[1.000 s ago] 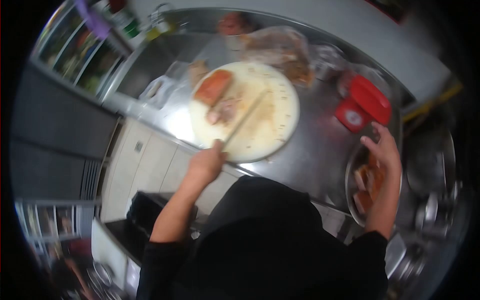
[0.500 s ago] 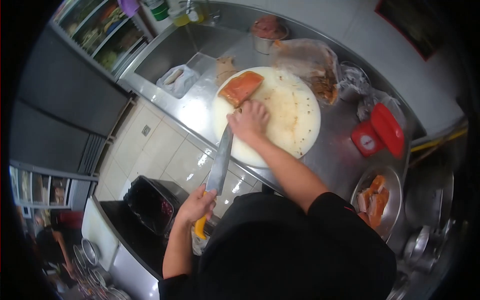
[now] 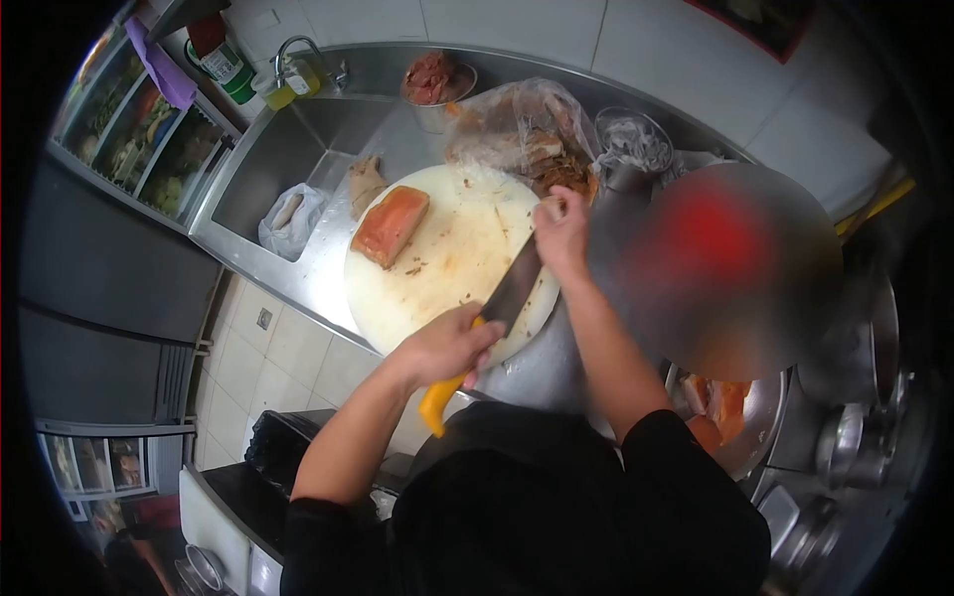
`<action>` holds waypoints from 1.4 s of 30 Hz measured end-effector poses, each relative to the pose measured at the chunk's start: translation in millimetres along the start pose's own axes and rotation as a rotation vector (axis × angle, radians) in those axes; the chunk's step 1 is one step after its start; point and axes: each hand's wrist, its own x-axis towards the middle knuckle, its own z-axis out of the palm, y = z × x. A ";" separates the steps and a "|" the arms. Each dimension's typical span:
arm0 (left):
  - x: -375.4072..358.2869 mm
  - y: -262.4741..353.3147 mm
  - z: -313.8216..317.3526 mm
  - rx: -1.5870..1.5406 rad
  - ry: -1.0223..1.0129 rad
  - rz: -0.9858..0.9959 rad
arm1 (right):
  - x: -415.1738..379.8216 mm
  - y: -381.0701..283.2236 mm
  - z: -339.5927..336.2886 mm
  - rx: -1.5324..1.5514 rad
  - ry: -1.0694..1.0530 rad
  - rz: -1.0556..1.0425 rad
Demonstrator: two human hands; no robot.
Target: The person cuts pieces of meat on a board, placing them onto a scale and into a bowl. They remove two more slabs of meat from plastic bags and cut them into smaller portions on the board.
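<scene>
Left hand (image 3: 442, 348) clamped on yellow-handled broad steel knife (image 3: 515, 291); right hand (image 3: 563, 238) curled by blade tip, can't tell on what. Orange-brown rectangular meat slab (image 3: 391, 226) on round white board (image 3: 447, 293), looks undivided; orange-brown meat pieces (image 3: 731, 405) already in round steel bowl (image 3: 763, 415)

This is a working kitchen, likely a commercial one. A steel tabletop (image 3: 338, 263) carries a round cutting board (image 3: 447, 268); left of the board are a sink (image 3: 263, 179) and faucet (image 3: 298, 50), and farther left a glass-fronted display cooler (image 3: 139, 129). Tiled wall (image 3: 507, 30) rises beyond it, tiled floor (image 3: 298, 348) shows below.
</scene>
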 end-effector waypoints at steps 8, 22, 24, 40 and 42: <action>76.1 55.3 -18.3 -0.494 0.094 -0.051 | 125.3 38.3 19.0 0.030 -0.289 0.362; -110.4 -84.0 -11.2 -0.492 0.605 0.132 | 47.9 -52.0 45.9 -0.261 -0.597 -0.405; -114.8 -98.1 -11.7 -0.592 0.737 0.184 | 16.4 -99.0 84.7 -0.270 -0.779 -0.555; -150.4 -174.2 15.6 -0.439 0.876 0.076 | -11.7 -80.5 19.2 -0.356 -1.050 -0.495; -123.5 -161.2 8.9 -0.112 0.878 0.055 | -17.8 -74.0 13.5 -0.326 -1.128 -0.433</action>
